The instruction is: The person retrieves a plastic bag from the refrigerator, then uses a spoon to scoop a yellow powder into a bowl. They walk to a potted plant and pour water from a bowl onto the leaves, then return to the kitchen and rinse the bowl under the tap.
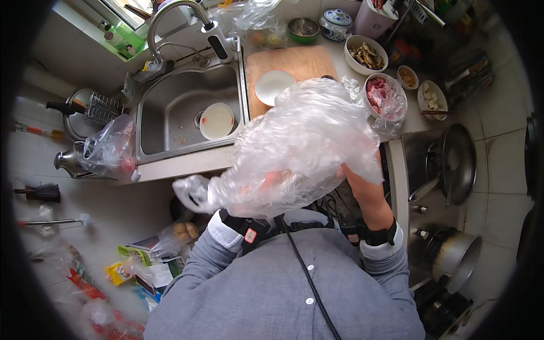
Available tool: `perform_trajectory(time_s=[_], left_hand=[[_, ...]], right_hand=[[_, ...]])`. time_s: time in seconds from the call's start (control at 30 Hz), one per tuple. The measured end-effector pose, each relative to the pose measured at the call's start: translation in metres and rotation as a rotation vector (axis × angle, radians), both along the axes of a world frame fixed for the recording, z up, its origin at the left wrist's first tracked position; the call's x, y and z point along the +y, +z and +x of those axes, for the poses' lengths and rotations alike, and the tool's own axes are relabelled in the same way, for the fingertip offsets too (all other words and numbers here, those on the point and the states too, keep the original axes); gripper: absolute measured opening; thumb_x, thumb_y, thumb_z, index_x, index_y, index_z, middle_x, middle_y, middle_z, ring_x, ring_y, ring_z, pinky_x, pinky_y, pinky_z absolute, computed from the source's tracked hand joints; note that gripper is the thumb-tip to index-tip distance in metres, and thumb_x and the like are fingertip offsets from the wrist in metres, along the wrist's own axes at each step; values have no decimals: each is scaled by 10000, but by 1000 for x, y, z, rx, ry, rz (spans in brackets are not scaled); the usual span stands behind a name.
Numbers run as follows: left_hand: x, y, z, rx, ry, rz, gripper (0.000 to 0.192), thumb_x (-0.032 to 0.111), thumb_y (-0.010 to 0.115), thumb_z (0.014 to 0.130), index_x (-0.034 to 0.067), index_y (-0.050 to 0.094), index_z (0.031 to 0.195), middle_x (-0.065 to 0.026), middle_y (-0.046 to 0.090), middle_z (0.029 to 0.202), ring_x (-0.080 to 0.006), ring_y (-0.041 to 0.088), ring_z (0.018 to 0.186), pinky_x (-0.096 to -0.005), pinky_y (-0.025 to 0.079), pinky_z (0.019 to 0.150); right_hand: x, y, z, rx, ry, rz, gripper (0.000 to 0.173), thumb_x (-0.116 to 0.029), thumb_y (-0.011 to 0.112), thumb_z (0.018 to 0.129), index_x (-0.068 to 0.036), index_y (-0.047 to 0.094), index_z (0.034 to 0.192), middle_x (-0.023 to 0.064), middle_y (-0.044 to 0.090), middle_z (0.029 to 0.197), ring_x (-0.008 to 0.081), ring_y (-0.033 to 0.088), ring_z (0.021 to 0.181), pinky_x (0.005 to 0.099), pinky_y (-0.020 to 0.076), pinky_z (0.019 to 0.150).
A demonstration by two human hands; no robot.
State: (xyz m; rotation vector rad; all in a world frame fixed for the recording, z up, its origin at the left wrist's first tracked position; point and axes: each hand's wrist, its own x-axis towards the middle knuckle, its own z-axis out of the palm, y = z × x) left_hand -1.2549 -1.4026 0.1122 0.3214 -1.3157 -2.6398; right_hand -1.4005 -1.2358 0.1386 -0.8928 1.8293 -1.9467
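A large, crumpled translucent plastic bag (306,127) hangs in the air in front of my body, blurred by motion. My left hand (270,180) shows through the film at its lower part, holding it. On the other side my right hand (349,170) grips the bag, its fingers mostly covered by the plastic. A twisted loop of the bag sticks out to the left. Behind it, a white plate (274,86) with a red rim lies on a wooden cutting board (293,57), partly covered by the bag.
Left of the board is a steel sink (170,110) holding a white dish (216,121). Bowls of raw meat (378,91), brownish food (367,57) and white pieces (431,97) stand on the right counter. A wok (458,163) and a pot (457,259) occupy the stove at right.
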Motion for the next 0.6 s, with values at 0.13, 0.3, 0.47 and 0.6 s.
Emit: perform_trajectory(time_s=[0.13,0.3,0.47,0.6], left_hand=[[-7,6,3,-21,35,-45,409,364,375,964,93,453,1260,-114,481,1272,-250,498,1113,-393,425,941],[-28,10,-11,-112,84,-178,417,379,358,965,92,456,1251,-109,479,1277,-251,494,1113,-400,416,944],[-28,3,-42,-311,78,-1741,139,201,463,897,75,507,937,-88,500,925,-226,512,895,-319,408,764],[-34,4,-39,-6,369,-1071,276,196,579,849,31,503,1056,-107,517,1030,-231,511,943,-322,435,780]], right_hand=[[-8,-13,8,-139,-42,-60,337,-79,620,810,24,537,1120,88,600,1030,178,572,909,296,451,809],[-9,-16,13,-483,91,-137,285,-89,595,839,9,537,1100,55,602,914,106,556,663,238,453,524],[-25,-6,21,-539,51,-66,336,-102,621,828,-17,508,1133,42,590,915,92,530,577,214,414,448],[-29,6,25,-482,41,-128,343,-135,649,821,-15,522,1117,40,595,926,76,532,632,219,416,452]])
